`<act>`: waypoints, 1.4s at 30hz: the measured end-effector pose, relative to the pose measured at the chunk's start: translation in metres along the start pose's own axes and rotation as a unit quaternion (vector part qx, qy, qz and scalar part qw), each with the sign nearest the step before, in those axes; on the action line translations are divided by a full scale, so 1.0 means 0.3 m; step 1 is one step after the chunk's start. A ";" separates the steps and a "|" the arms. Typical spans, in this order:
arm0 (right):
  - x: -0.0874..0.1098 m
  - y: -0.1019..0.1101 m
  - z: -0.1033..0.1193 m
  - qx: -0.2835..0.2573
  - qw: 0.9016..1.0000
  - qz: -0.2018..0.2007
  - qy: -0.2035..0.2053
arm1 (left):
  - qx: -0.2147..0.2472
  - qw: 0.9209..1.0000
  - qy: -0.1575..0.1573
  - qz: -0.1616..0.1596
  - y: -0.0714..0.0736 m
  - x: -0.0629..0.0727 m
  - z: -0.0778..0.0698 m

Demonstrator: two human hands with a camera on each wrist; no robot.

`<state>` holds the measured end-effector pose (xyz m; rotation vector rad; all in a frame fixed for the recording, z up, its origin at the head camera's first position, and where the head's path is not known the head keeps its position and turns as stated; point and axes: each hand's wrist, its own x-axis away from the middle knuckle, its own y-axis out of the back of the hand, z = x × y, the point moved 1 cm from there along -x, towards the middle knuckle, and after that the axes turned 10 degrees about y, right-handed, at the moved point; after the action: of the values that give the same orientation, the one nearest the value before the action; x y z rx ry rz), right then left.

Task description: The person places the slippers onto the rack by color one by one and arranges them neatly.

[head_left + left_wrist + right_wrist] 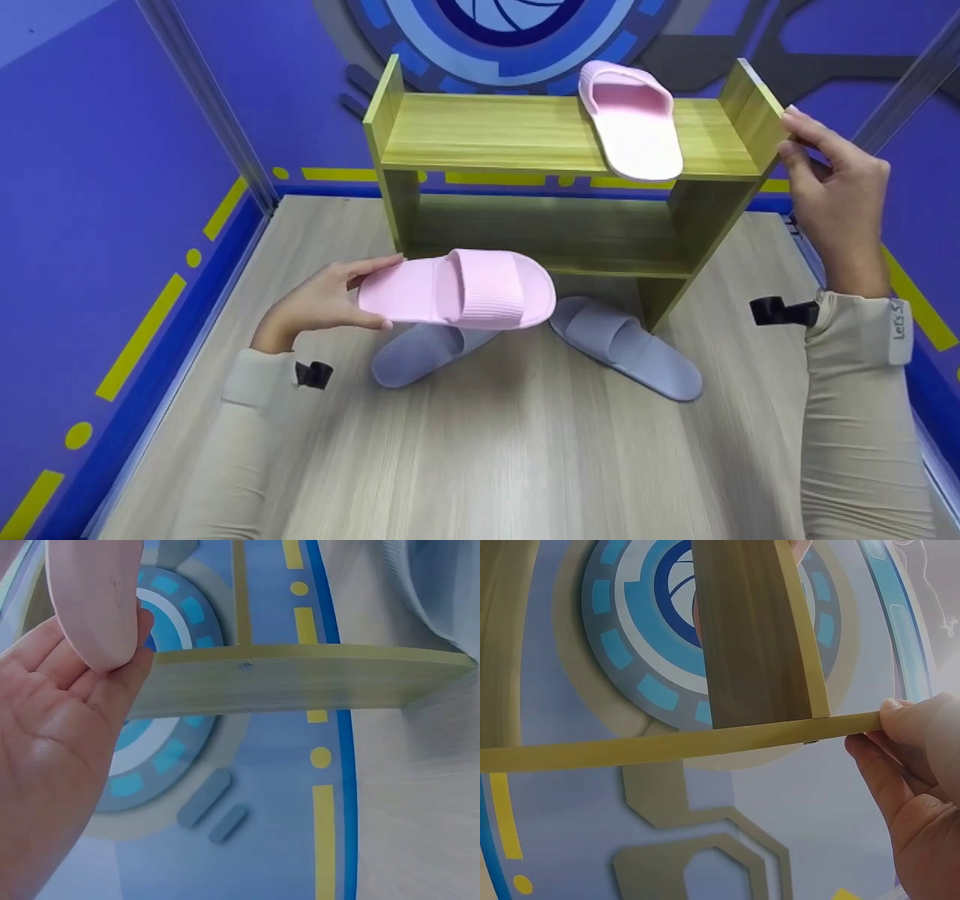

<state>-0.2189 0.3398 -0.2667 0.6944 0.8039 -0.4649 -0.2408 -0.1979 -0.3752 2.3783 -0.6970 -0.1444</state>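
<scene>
My left hand (319,300) holds a pink slipper (491,289) by its heel end, thumb on one edge and fingers on the other. The slipper is in the air, its toe pointing right, in front of a wooden shoe rack (495,135). In the left wrist view its pale sole (97,596) stands against the palm. My right hand (840,195) pinches the top of the rack's right side panel (705,741) between thumb and fingers. A second pink slipper (637,124) lies on the top shelf, right of the middle, its heel over the front edge.
On the floor below the rack lie two grey slippers, one (424,352) partly behind the held slipper and the other (630,346) to the right. The rack's lower shelf (547,232) is shaded. Blue panels (112,225) with yellow marks stand around the floor.
</scene>
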 end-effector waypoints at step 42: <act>-0.001 0.001 -0.001 0.002 1.000 0.000 0.006 | 0.040 0.981 -0.102 -0.158 0.054 -0.006 -0.217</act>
<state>-0.2192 0.3403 -0.2665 0.7003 0.8142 -0.4635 -0.2319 -0.1712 -0.3142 2.5633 -0.4157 -0.5101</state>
